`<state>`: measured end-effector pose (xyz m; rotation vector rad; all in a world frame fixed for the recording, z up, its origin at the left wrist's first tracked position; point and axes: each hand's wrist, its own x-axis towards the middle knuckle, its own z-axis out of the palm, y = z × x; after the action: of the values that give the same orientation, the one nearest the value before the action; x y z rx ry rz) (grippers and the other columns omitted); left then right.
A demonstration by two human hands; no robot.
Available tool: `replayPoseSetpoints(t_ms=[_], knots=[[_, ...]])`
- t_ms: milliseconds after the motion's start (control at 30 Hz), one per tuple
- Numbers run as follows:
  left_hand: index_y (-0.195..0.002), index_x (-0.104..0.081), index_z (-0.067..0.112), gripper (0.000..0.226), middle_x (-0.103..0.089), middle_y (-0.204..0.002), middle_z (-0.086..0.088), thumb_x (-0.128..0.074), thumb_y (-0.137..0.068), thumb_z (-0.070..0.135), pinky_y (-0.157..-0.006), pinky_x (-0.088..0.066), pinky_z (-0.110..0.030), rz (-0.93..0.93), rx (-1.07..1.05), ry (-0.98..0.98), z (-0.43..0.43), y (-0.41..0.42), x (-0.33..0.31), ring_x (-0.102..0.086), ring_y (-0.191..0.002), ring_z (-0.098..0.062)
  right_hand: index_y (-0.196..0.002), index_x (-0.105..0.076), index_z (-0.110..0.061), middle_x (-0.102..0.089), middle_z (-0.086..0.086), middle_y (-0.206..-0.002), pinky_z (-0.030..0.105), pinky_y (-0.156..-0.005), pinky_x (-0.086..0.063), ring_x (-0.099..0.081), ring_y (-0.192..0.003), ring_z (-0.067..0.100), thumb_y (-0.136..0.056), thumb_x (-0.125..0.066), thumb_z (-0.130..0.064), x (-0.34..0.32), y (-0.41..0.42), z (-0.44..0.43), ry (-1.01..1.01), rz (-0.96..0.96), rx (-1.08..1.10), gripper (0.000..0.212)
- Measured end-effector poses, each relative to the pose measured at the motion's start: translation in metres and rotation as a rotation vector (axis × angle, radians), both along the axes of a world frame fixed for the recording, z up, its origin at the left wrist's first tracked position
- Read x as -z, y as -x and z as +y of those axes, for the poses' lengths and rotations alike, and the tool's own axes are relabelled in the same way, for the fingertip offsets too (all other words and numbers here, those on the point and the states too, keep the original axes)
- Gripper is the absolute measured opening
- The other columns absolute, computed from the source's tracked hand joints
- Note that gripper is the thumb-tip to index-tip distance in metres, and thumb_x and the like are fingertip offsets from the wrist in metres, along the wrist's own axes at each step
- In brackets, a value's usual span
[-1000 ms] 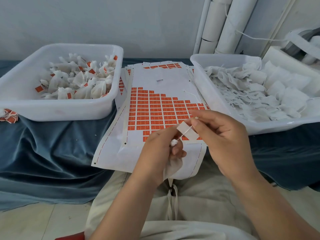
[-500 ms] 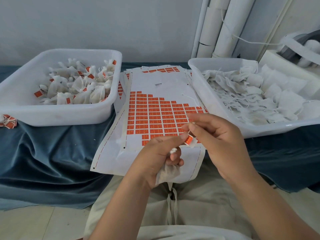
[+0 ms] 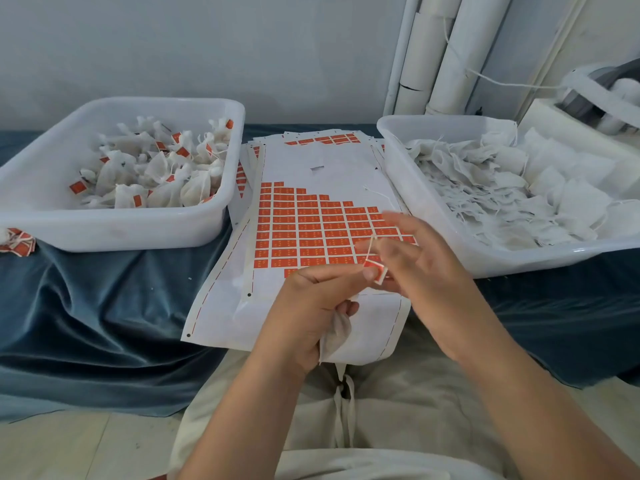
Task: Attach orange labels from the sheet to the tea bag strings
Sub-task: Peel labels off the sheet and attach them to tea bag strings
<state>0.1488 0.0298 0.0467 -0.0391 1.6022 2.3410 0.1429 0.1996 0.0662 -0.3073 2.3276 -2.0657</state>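
Closest to the person, the left hand [image 3: 308, 306] curls round a white tea bag [image 3: 334, 336], which hangs from under its lower fingers. Its thumb and forefinger pinch a folded orange label [image 3: 375, 271] at the end of the string [image 3: 371, 247]. That grip is small and tight. The right hand [image 3: 426, 271] is just beside it, fingers spread and blurred, its grip loose and holding nothing I can make out. Whether a fingertip touches the string I cannot tell.

Beyond the hands the label sheet [image 3: 304, 233] lies on the blue-draped surface [image 3: 86, 289]. A bin of labelled bags [image 3: 138, 233] stands to the left and a bin of plain bags [image 3: 412, 181] to the right.

As I judge it, the risk is that the label is folded askew or only lightly stuck. Too brief a pinch could let it peel off the string once the bag is dropped. The spread right fingers could also snag the string and pull it free.
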Motion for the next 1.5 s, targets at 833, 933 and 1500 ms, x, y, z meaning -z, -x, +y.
replayPoseSetpoints(t_ms=[833, 933, 1500], knots=[[-0.088, -0.084, 0.020, 0.008, -0.079, -0.090, 0.001, -0.079, -0.092, 0.025, -0.083, -0.057, -0.026, 0.131, -0.240, 0.229, -0.001, -0.007, -0.014, -0.070, -0.082, -0.009, -0.097, -0.073, -0.041, -0.074, -0.023, -0.092, 0.016, -0.078, -0.056, -0.072, -0.087, -0.001, -0.101, -0.053, -0.044, 0.001, -0.009, -0.003, -0.525, 0.393, 0.117, 0.020], [-0.089, -0.083, 0.021, 0.005, -0.080, -0.097, 0.002, -0.083, -0.089, 0.026, -0.090, -0.061, -0.040, 0.149, -0.294, 0.218, -0.017, -0.003, -0.028, -0.077, -0.094, -0.012, -0.094, -0.069, -0.050, -0.072, -0.035, -0.095, 0.008, -0.071, -0.053, -0.070, -0.091, -0.010, -0.096, -0.051, -0.054, -0.004, -0.012, -0.003, -0.480, 0.365, 0.125, 0.018], [-0.084, -0.065, 0.009, 0.026, -0.067, -0.085, -0.006, -0.049, -0.102, 0.016, -0.069, -0.049, -0.034, 0.155, -0.162, 1.704, -0.210, 0.132, -0.093, -0.061, -0.077, -0.025, -0.085, -0.076, -0.041, -0.074, -0.030, -0.082, 0.023, -0.073, -0.049, -0.069, -0.085, -0.010, -0.087, -0.050, -0.065, -0.019, -0.011, 0.004, -0.540, 0.227, 0.032, 0.036]])
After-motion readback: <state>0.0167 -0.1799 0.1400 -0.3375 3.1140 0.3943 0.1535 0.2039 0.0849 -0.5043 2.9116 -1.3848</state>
